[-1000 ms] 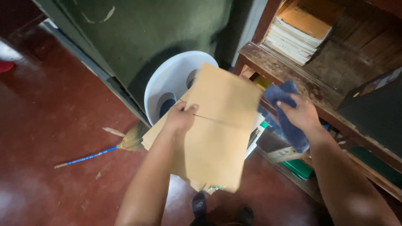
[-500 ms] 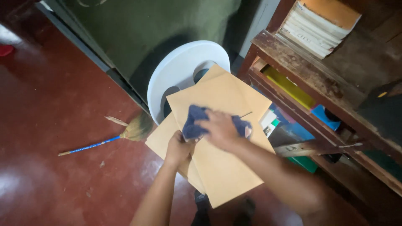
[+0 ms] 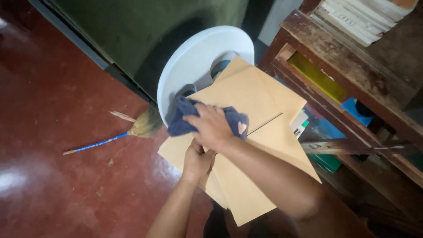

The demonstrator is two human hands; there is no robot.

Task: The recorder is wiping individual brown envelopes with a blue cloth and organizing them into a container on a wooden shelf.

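Pinched from beneath by the left hand (image 3: 197, 159), the brown envelopes (image 3: 251, 132) were held over the white bin (image 3: 194, 66) while the blue cloth (image 3: 185, 115), bunched under the right hand (image 3: 211, 127), was best pressed flat.

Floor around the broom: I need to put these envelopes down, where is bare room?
The red floor left of the broom and below its blue handle is bare. The wooden shelf on the right is crowded with books and folders.
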